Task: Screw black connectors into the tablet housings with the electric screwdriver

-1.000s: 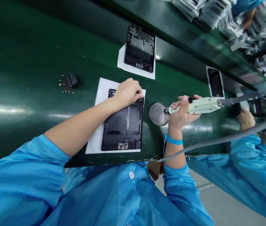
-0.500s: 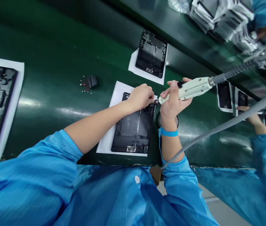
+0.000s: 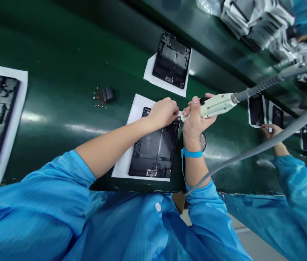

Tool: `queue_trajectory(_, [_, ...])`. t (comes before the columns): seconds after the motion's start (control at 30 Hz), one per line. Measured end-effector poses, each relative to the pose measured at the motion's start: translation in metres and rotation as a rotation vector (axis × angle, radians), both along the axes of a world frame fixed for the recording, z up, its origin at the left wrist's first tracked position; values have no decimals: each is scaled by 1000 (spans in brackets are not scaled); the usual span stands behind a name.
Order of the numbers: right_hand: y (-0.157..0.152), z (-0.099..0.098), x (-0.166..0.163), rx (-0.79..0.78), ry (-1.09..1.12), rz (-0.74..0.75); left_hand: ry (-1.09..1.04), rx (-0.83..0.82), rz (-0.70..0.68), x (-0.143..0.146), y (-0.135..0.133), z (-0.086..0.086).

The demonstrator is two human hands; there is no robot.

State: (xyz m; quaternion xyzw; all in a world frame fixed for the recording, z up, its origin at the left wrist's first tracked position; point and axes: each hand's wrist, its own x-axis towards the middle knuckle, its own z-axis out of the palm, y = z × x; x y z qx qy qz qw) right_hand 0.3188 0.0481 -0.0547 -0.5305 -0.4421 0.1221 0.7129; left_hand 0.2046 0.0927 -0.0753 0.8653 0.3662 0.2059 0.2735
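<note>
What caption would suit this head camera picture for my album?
Right hand holds an electric screwdriver at the top corner of a black tablet chassis, steadied by the left hand, on a green conveyor belt.

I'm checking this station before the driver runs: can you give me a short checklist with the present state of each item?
1. Right hand grips the electric screwdriver: ok.
2. Driver tip sits at the upper right corner of the black tablet chassis: ok.
3. Left hand rests on the chassis's upper edge, steadying it: ok.
4. Left fingers clear of the tip: not ok, they sit right beside it.
5. A screw seated under the tip: cannot tell, the hands hide it.
6. Chassis lies on its white sheet: ok.
</note>
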Motion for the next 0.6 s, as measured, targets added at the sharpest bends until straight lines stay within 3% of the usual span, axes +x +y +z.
queue_trajectory(0.2, [-6, 13, -1, 31, 34, 31, 19, 18, -17, -5, 0, 3])
queue_trajectory(0.4, [-16, 31, 8, 80, 44, -51, -137, 29, -292, -12, 6, -3])
queue_trajectory(0.6, [-17, 29, 8, 122, 126, 12, -212, -25, -324, -12, 9, -8])
